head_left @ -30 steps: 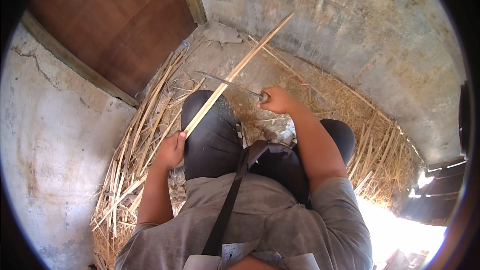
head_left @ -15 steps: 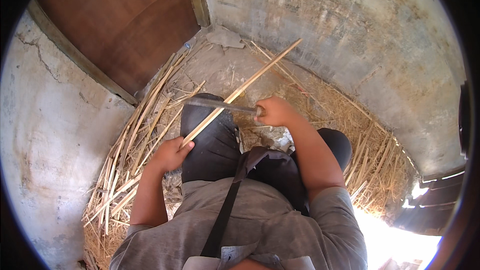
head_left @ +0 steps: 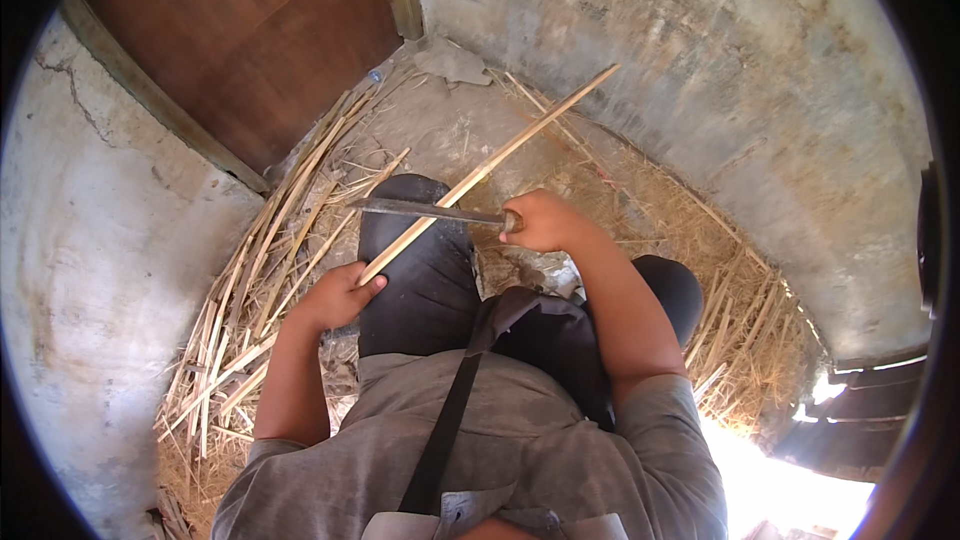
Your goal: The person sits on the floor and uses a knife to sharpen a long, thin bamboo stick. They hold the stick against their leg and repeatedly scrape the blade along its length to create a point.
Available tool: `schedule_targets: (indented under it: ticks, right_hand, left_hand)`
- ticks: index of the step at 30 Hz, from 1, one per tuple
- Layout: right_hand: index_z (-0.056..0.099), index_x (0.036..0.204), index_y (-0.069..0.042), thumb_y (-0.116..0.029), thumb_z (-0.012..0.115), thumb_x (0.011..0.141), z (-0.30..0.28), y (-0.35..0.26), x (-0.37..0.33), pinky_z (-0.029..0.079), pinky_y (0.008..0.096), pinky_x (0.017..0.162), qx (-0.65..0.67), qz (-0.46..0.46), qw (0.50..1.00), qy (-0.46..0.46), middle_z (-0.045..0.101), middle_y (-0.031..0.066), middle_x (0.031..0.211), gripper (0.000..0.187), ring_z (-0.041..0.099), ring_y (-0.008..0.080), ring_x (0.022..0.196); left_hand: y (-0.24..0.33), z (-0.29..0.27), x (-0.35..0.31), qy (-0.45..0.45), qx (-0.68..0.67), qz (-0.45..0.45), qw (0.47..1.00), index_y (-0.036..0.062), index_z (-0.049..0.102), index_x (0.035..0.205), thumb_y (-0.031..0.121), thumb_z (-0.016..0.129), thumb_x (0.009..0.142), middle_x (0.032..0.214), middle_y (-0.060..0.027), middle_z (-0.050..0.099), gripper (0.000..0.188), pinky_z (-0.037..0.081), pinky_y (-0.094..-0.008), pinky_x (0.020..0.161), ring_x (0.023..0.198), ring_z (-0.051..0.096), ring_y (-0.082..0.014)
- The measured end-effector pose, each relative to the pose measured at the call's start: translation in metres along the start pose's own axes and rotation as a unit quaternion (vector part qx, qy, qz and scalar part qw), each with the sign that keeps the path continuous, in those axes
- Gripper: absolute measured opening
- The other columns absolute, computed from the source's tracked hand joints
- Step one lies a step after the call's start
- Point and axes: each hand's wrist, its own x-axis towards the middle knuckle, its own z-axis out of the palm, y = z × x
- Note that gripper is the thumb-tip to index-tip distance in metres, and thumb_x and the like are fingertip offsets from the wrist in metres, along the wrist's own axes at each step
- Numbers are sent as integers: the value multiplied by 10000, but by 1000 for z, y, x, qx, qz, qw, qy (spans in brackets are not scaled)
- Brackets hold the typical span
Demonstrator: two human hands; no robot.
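A long pale bamboo strip (head_left: 505, 153) slants up and away to the right over my bent left knee. Its near end is gripped in my left hand (head_left: 338, 297), closed with the thumb along the strip. My right hand (head_left: 540, 221) is wrapped round the handle of a long-bladed knife (head_left: 420, 208). The blade points left and lies across the strip above the knee, touching it or very close; its tip reaches past the knee's left side. A black strap (head_left: 445, 430) runs down my chest to a dark bag (head_left: 540, 330) on my lap.
Several split bamboo strips (head_left: 262, 250) lie piled along the left wall. Thin shavings (head_left: 650, 210) and more strips (head_left: 735, 325) cover the floor at right. A brown door (head_left: 240, 50) stands at far left, and a stained wall (head_left: 690, 50) curves along the far right.
The knife blade, blurred earlier, now shows sharply and lies flatter across the strip. Both hands keep their grips, with only slight shifts.
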Motion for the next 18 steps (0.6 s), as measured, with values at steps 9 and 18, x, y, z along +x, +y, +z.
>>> schedule_targets:
  ticks: [9, 18]
  right_hand:
    - [679, 1090, 34, -415, 768, 810, -8, 68, -13, 518, 470, 883, 176, 199, 955, 134, 700, 260, 1042, 537, 669, 410, 1030]
    - [695, 1069, 20, -402, 781, 780, 7, 18, -3, 519, 477, 907, 73, 15, 997, 14, 689, 254, 1089, 519, 654, 429, 1053]
  left_hand:
    - [15, -4, -5, -9, 12, -21, 1000, 2, 638, 994, 379, 611, 1031, 807, -108, 608, 380, 465, -376, 729, 765, 552, -205]
    - [14, -2, -15, 4, -47, -34, 998, 11, 618, 956, 358, 633, 1020, 757, -96, 600, 353, 462, -376, 686, 715, 545, -204]
